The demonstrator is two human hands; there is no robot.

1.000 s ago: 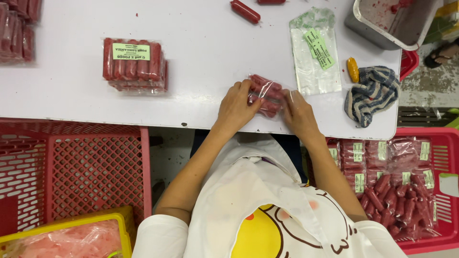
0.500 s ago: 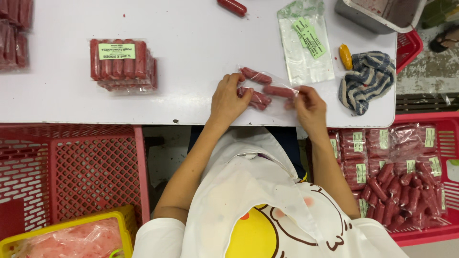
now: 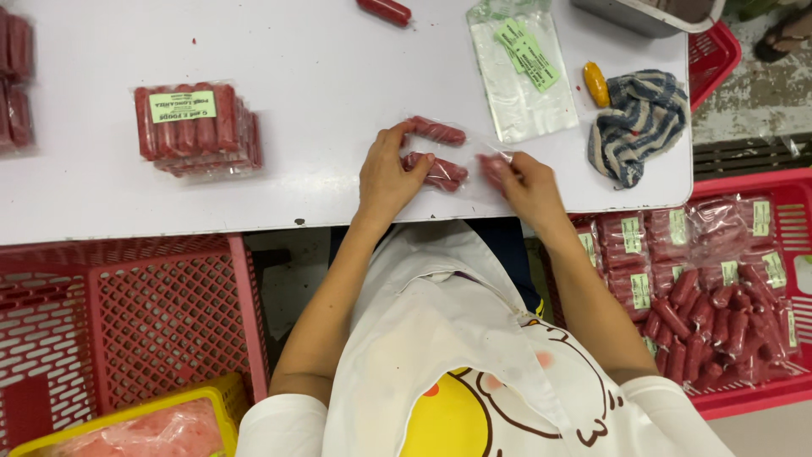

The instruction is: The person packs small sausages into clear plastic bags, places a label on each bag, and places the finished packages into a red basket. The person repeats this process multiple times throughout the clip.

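Note:
A clear plastic bag with red sausages (image 3: 440,152) lies near the front edge of the white table (image 3: 338,76). My left hand (image 3: 385,173) presses on the sausages at the bag's left end. My right hand (image 3: 524,182) pinches the bag's right end, where one more sausage shows under the fingers. The sausages lie spread in a loose row inside the bag.
A stack of sealed sausage packs (image 3: 196,127) lies to the left. Empty labelled bags (image 3: 524,72), a loose sausage (image 3: 385,10), a striped cloth (image 3: 636,123) and a yellow object (image 3: 595,83) lie behind and right. Red crates stand below: an empty one (image 3: 127,322) left, one (image 3: 761,389) with sausages right.
The sausages were bunched together between both hands; now they are spread apart in the bag. My right hand has slid to the right along it.

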